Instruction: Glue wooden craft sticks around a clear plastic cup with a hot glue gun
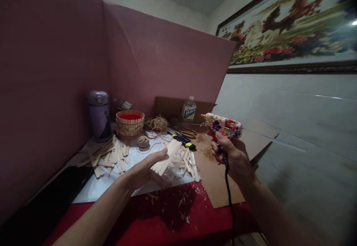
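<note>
My left hand (149, 164) grips a small panel of popsicle sticks (166, 157) lying side by side, thumb on top; the fingers beneath are hidden. In my right hand (232, 151) is a hot glue gun (221, 124) with a colourful flowered pattern, its nozzle pointing left. A clear glue stick sticks out of its back, and a black cord hangs down from the handle. The gun's tip is up and to the right of the panel, apart from it. Below and behind the panel lie a clear plastic bag (169, 173) and loose sticks (192, 164).
Loose sticks (107, 156) are heaped at the left beside a purple bottle (99, 116) and a stick-covered pot (130, 125). Twine balls (159, 123), a utility knife (184, 141), scissors (188, 132) and a clear bottle (189, 109) stand or lie behind. Cardboard (220, 186) covers the right side.
</note>
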Demonstrator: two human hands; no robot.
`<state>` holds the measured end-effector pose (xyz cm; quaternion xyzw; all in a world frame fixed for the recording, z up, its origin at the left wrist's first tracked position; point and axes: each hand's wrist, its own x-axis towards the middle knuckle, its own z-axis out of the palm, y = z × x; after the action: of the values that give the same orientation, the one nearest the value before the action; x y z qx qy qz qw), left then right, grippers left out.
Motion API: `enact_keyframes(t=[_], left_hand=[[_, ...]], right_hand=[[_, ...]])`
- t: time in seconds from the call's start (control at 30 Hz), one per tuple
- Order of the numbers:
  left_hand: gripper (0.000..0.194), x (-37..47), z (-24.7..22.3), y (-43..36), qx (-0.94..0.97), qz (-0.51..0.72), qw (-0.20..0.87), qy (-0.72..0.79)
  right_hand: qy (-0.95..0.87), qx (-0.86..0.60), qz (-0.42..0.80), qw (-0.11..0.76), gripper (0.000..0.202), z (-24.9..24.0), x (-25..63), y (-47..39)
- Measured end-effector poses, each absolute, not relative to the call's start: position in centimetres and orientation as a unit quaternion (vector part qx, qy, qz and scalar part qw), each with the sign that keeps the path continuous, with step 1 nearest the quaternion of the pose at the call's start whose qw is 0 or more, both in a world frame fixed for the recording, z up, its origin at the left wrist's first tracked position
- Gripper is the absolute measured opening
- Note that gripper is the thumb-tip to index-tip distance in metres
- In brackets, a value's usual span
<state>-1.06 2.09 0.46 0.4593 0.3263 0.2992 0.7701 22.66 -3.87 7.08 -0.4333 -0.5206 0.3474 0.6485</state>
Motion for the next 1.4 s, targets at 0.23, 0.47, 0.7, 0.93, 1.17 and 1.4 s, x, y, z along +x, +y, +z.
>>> enact_keyframes(t=[0.23,0.47,0.7,0.93,1.17,1.4], left_hand=[[0.074,-0.9,1.9,2.0,0.438,0.346,0.749,0.357],[0.077,-0.9,2.1,2.5,0.410,0.427,0.728,0.347],[0.073,-0.8,1.9,2.7,0.419,0.484,0.692,0.332],[0.065,-0.7,2.1,2.6,0.407,0.502,0.686,0.334],[0.070,-0.5,2.0,2.6,0.414,0.524,0.665,0.335],[0.064,-0.4,2.1,2.6,0.418,0.514,0.674,0.325]], right_hand=[[-0.653,-0.601,0.172,0.427,0.038,3.3,27.4,-4.3],[-0.697,-0.673,0.072,0.237,0.047,-0.8,31.8,-4.4],[-0.720,-0.676,0.020,0.157,0.047,-2.1,34.5,-4.1],[-0.755,-0.634,-0.048,0.158,0.037,0.8,32.7,-3.9],[-0.737,-0.659,0.014,0.150,0.023,2.3,21.6,0.5],[-0.700,-0.711,0.013,0.066,0.023,1.9,18.4,3.3]])
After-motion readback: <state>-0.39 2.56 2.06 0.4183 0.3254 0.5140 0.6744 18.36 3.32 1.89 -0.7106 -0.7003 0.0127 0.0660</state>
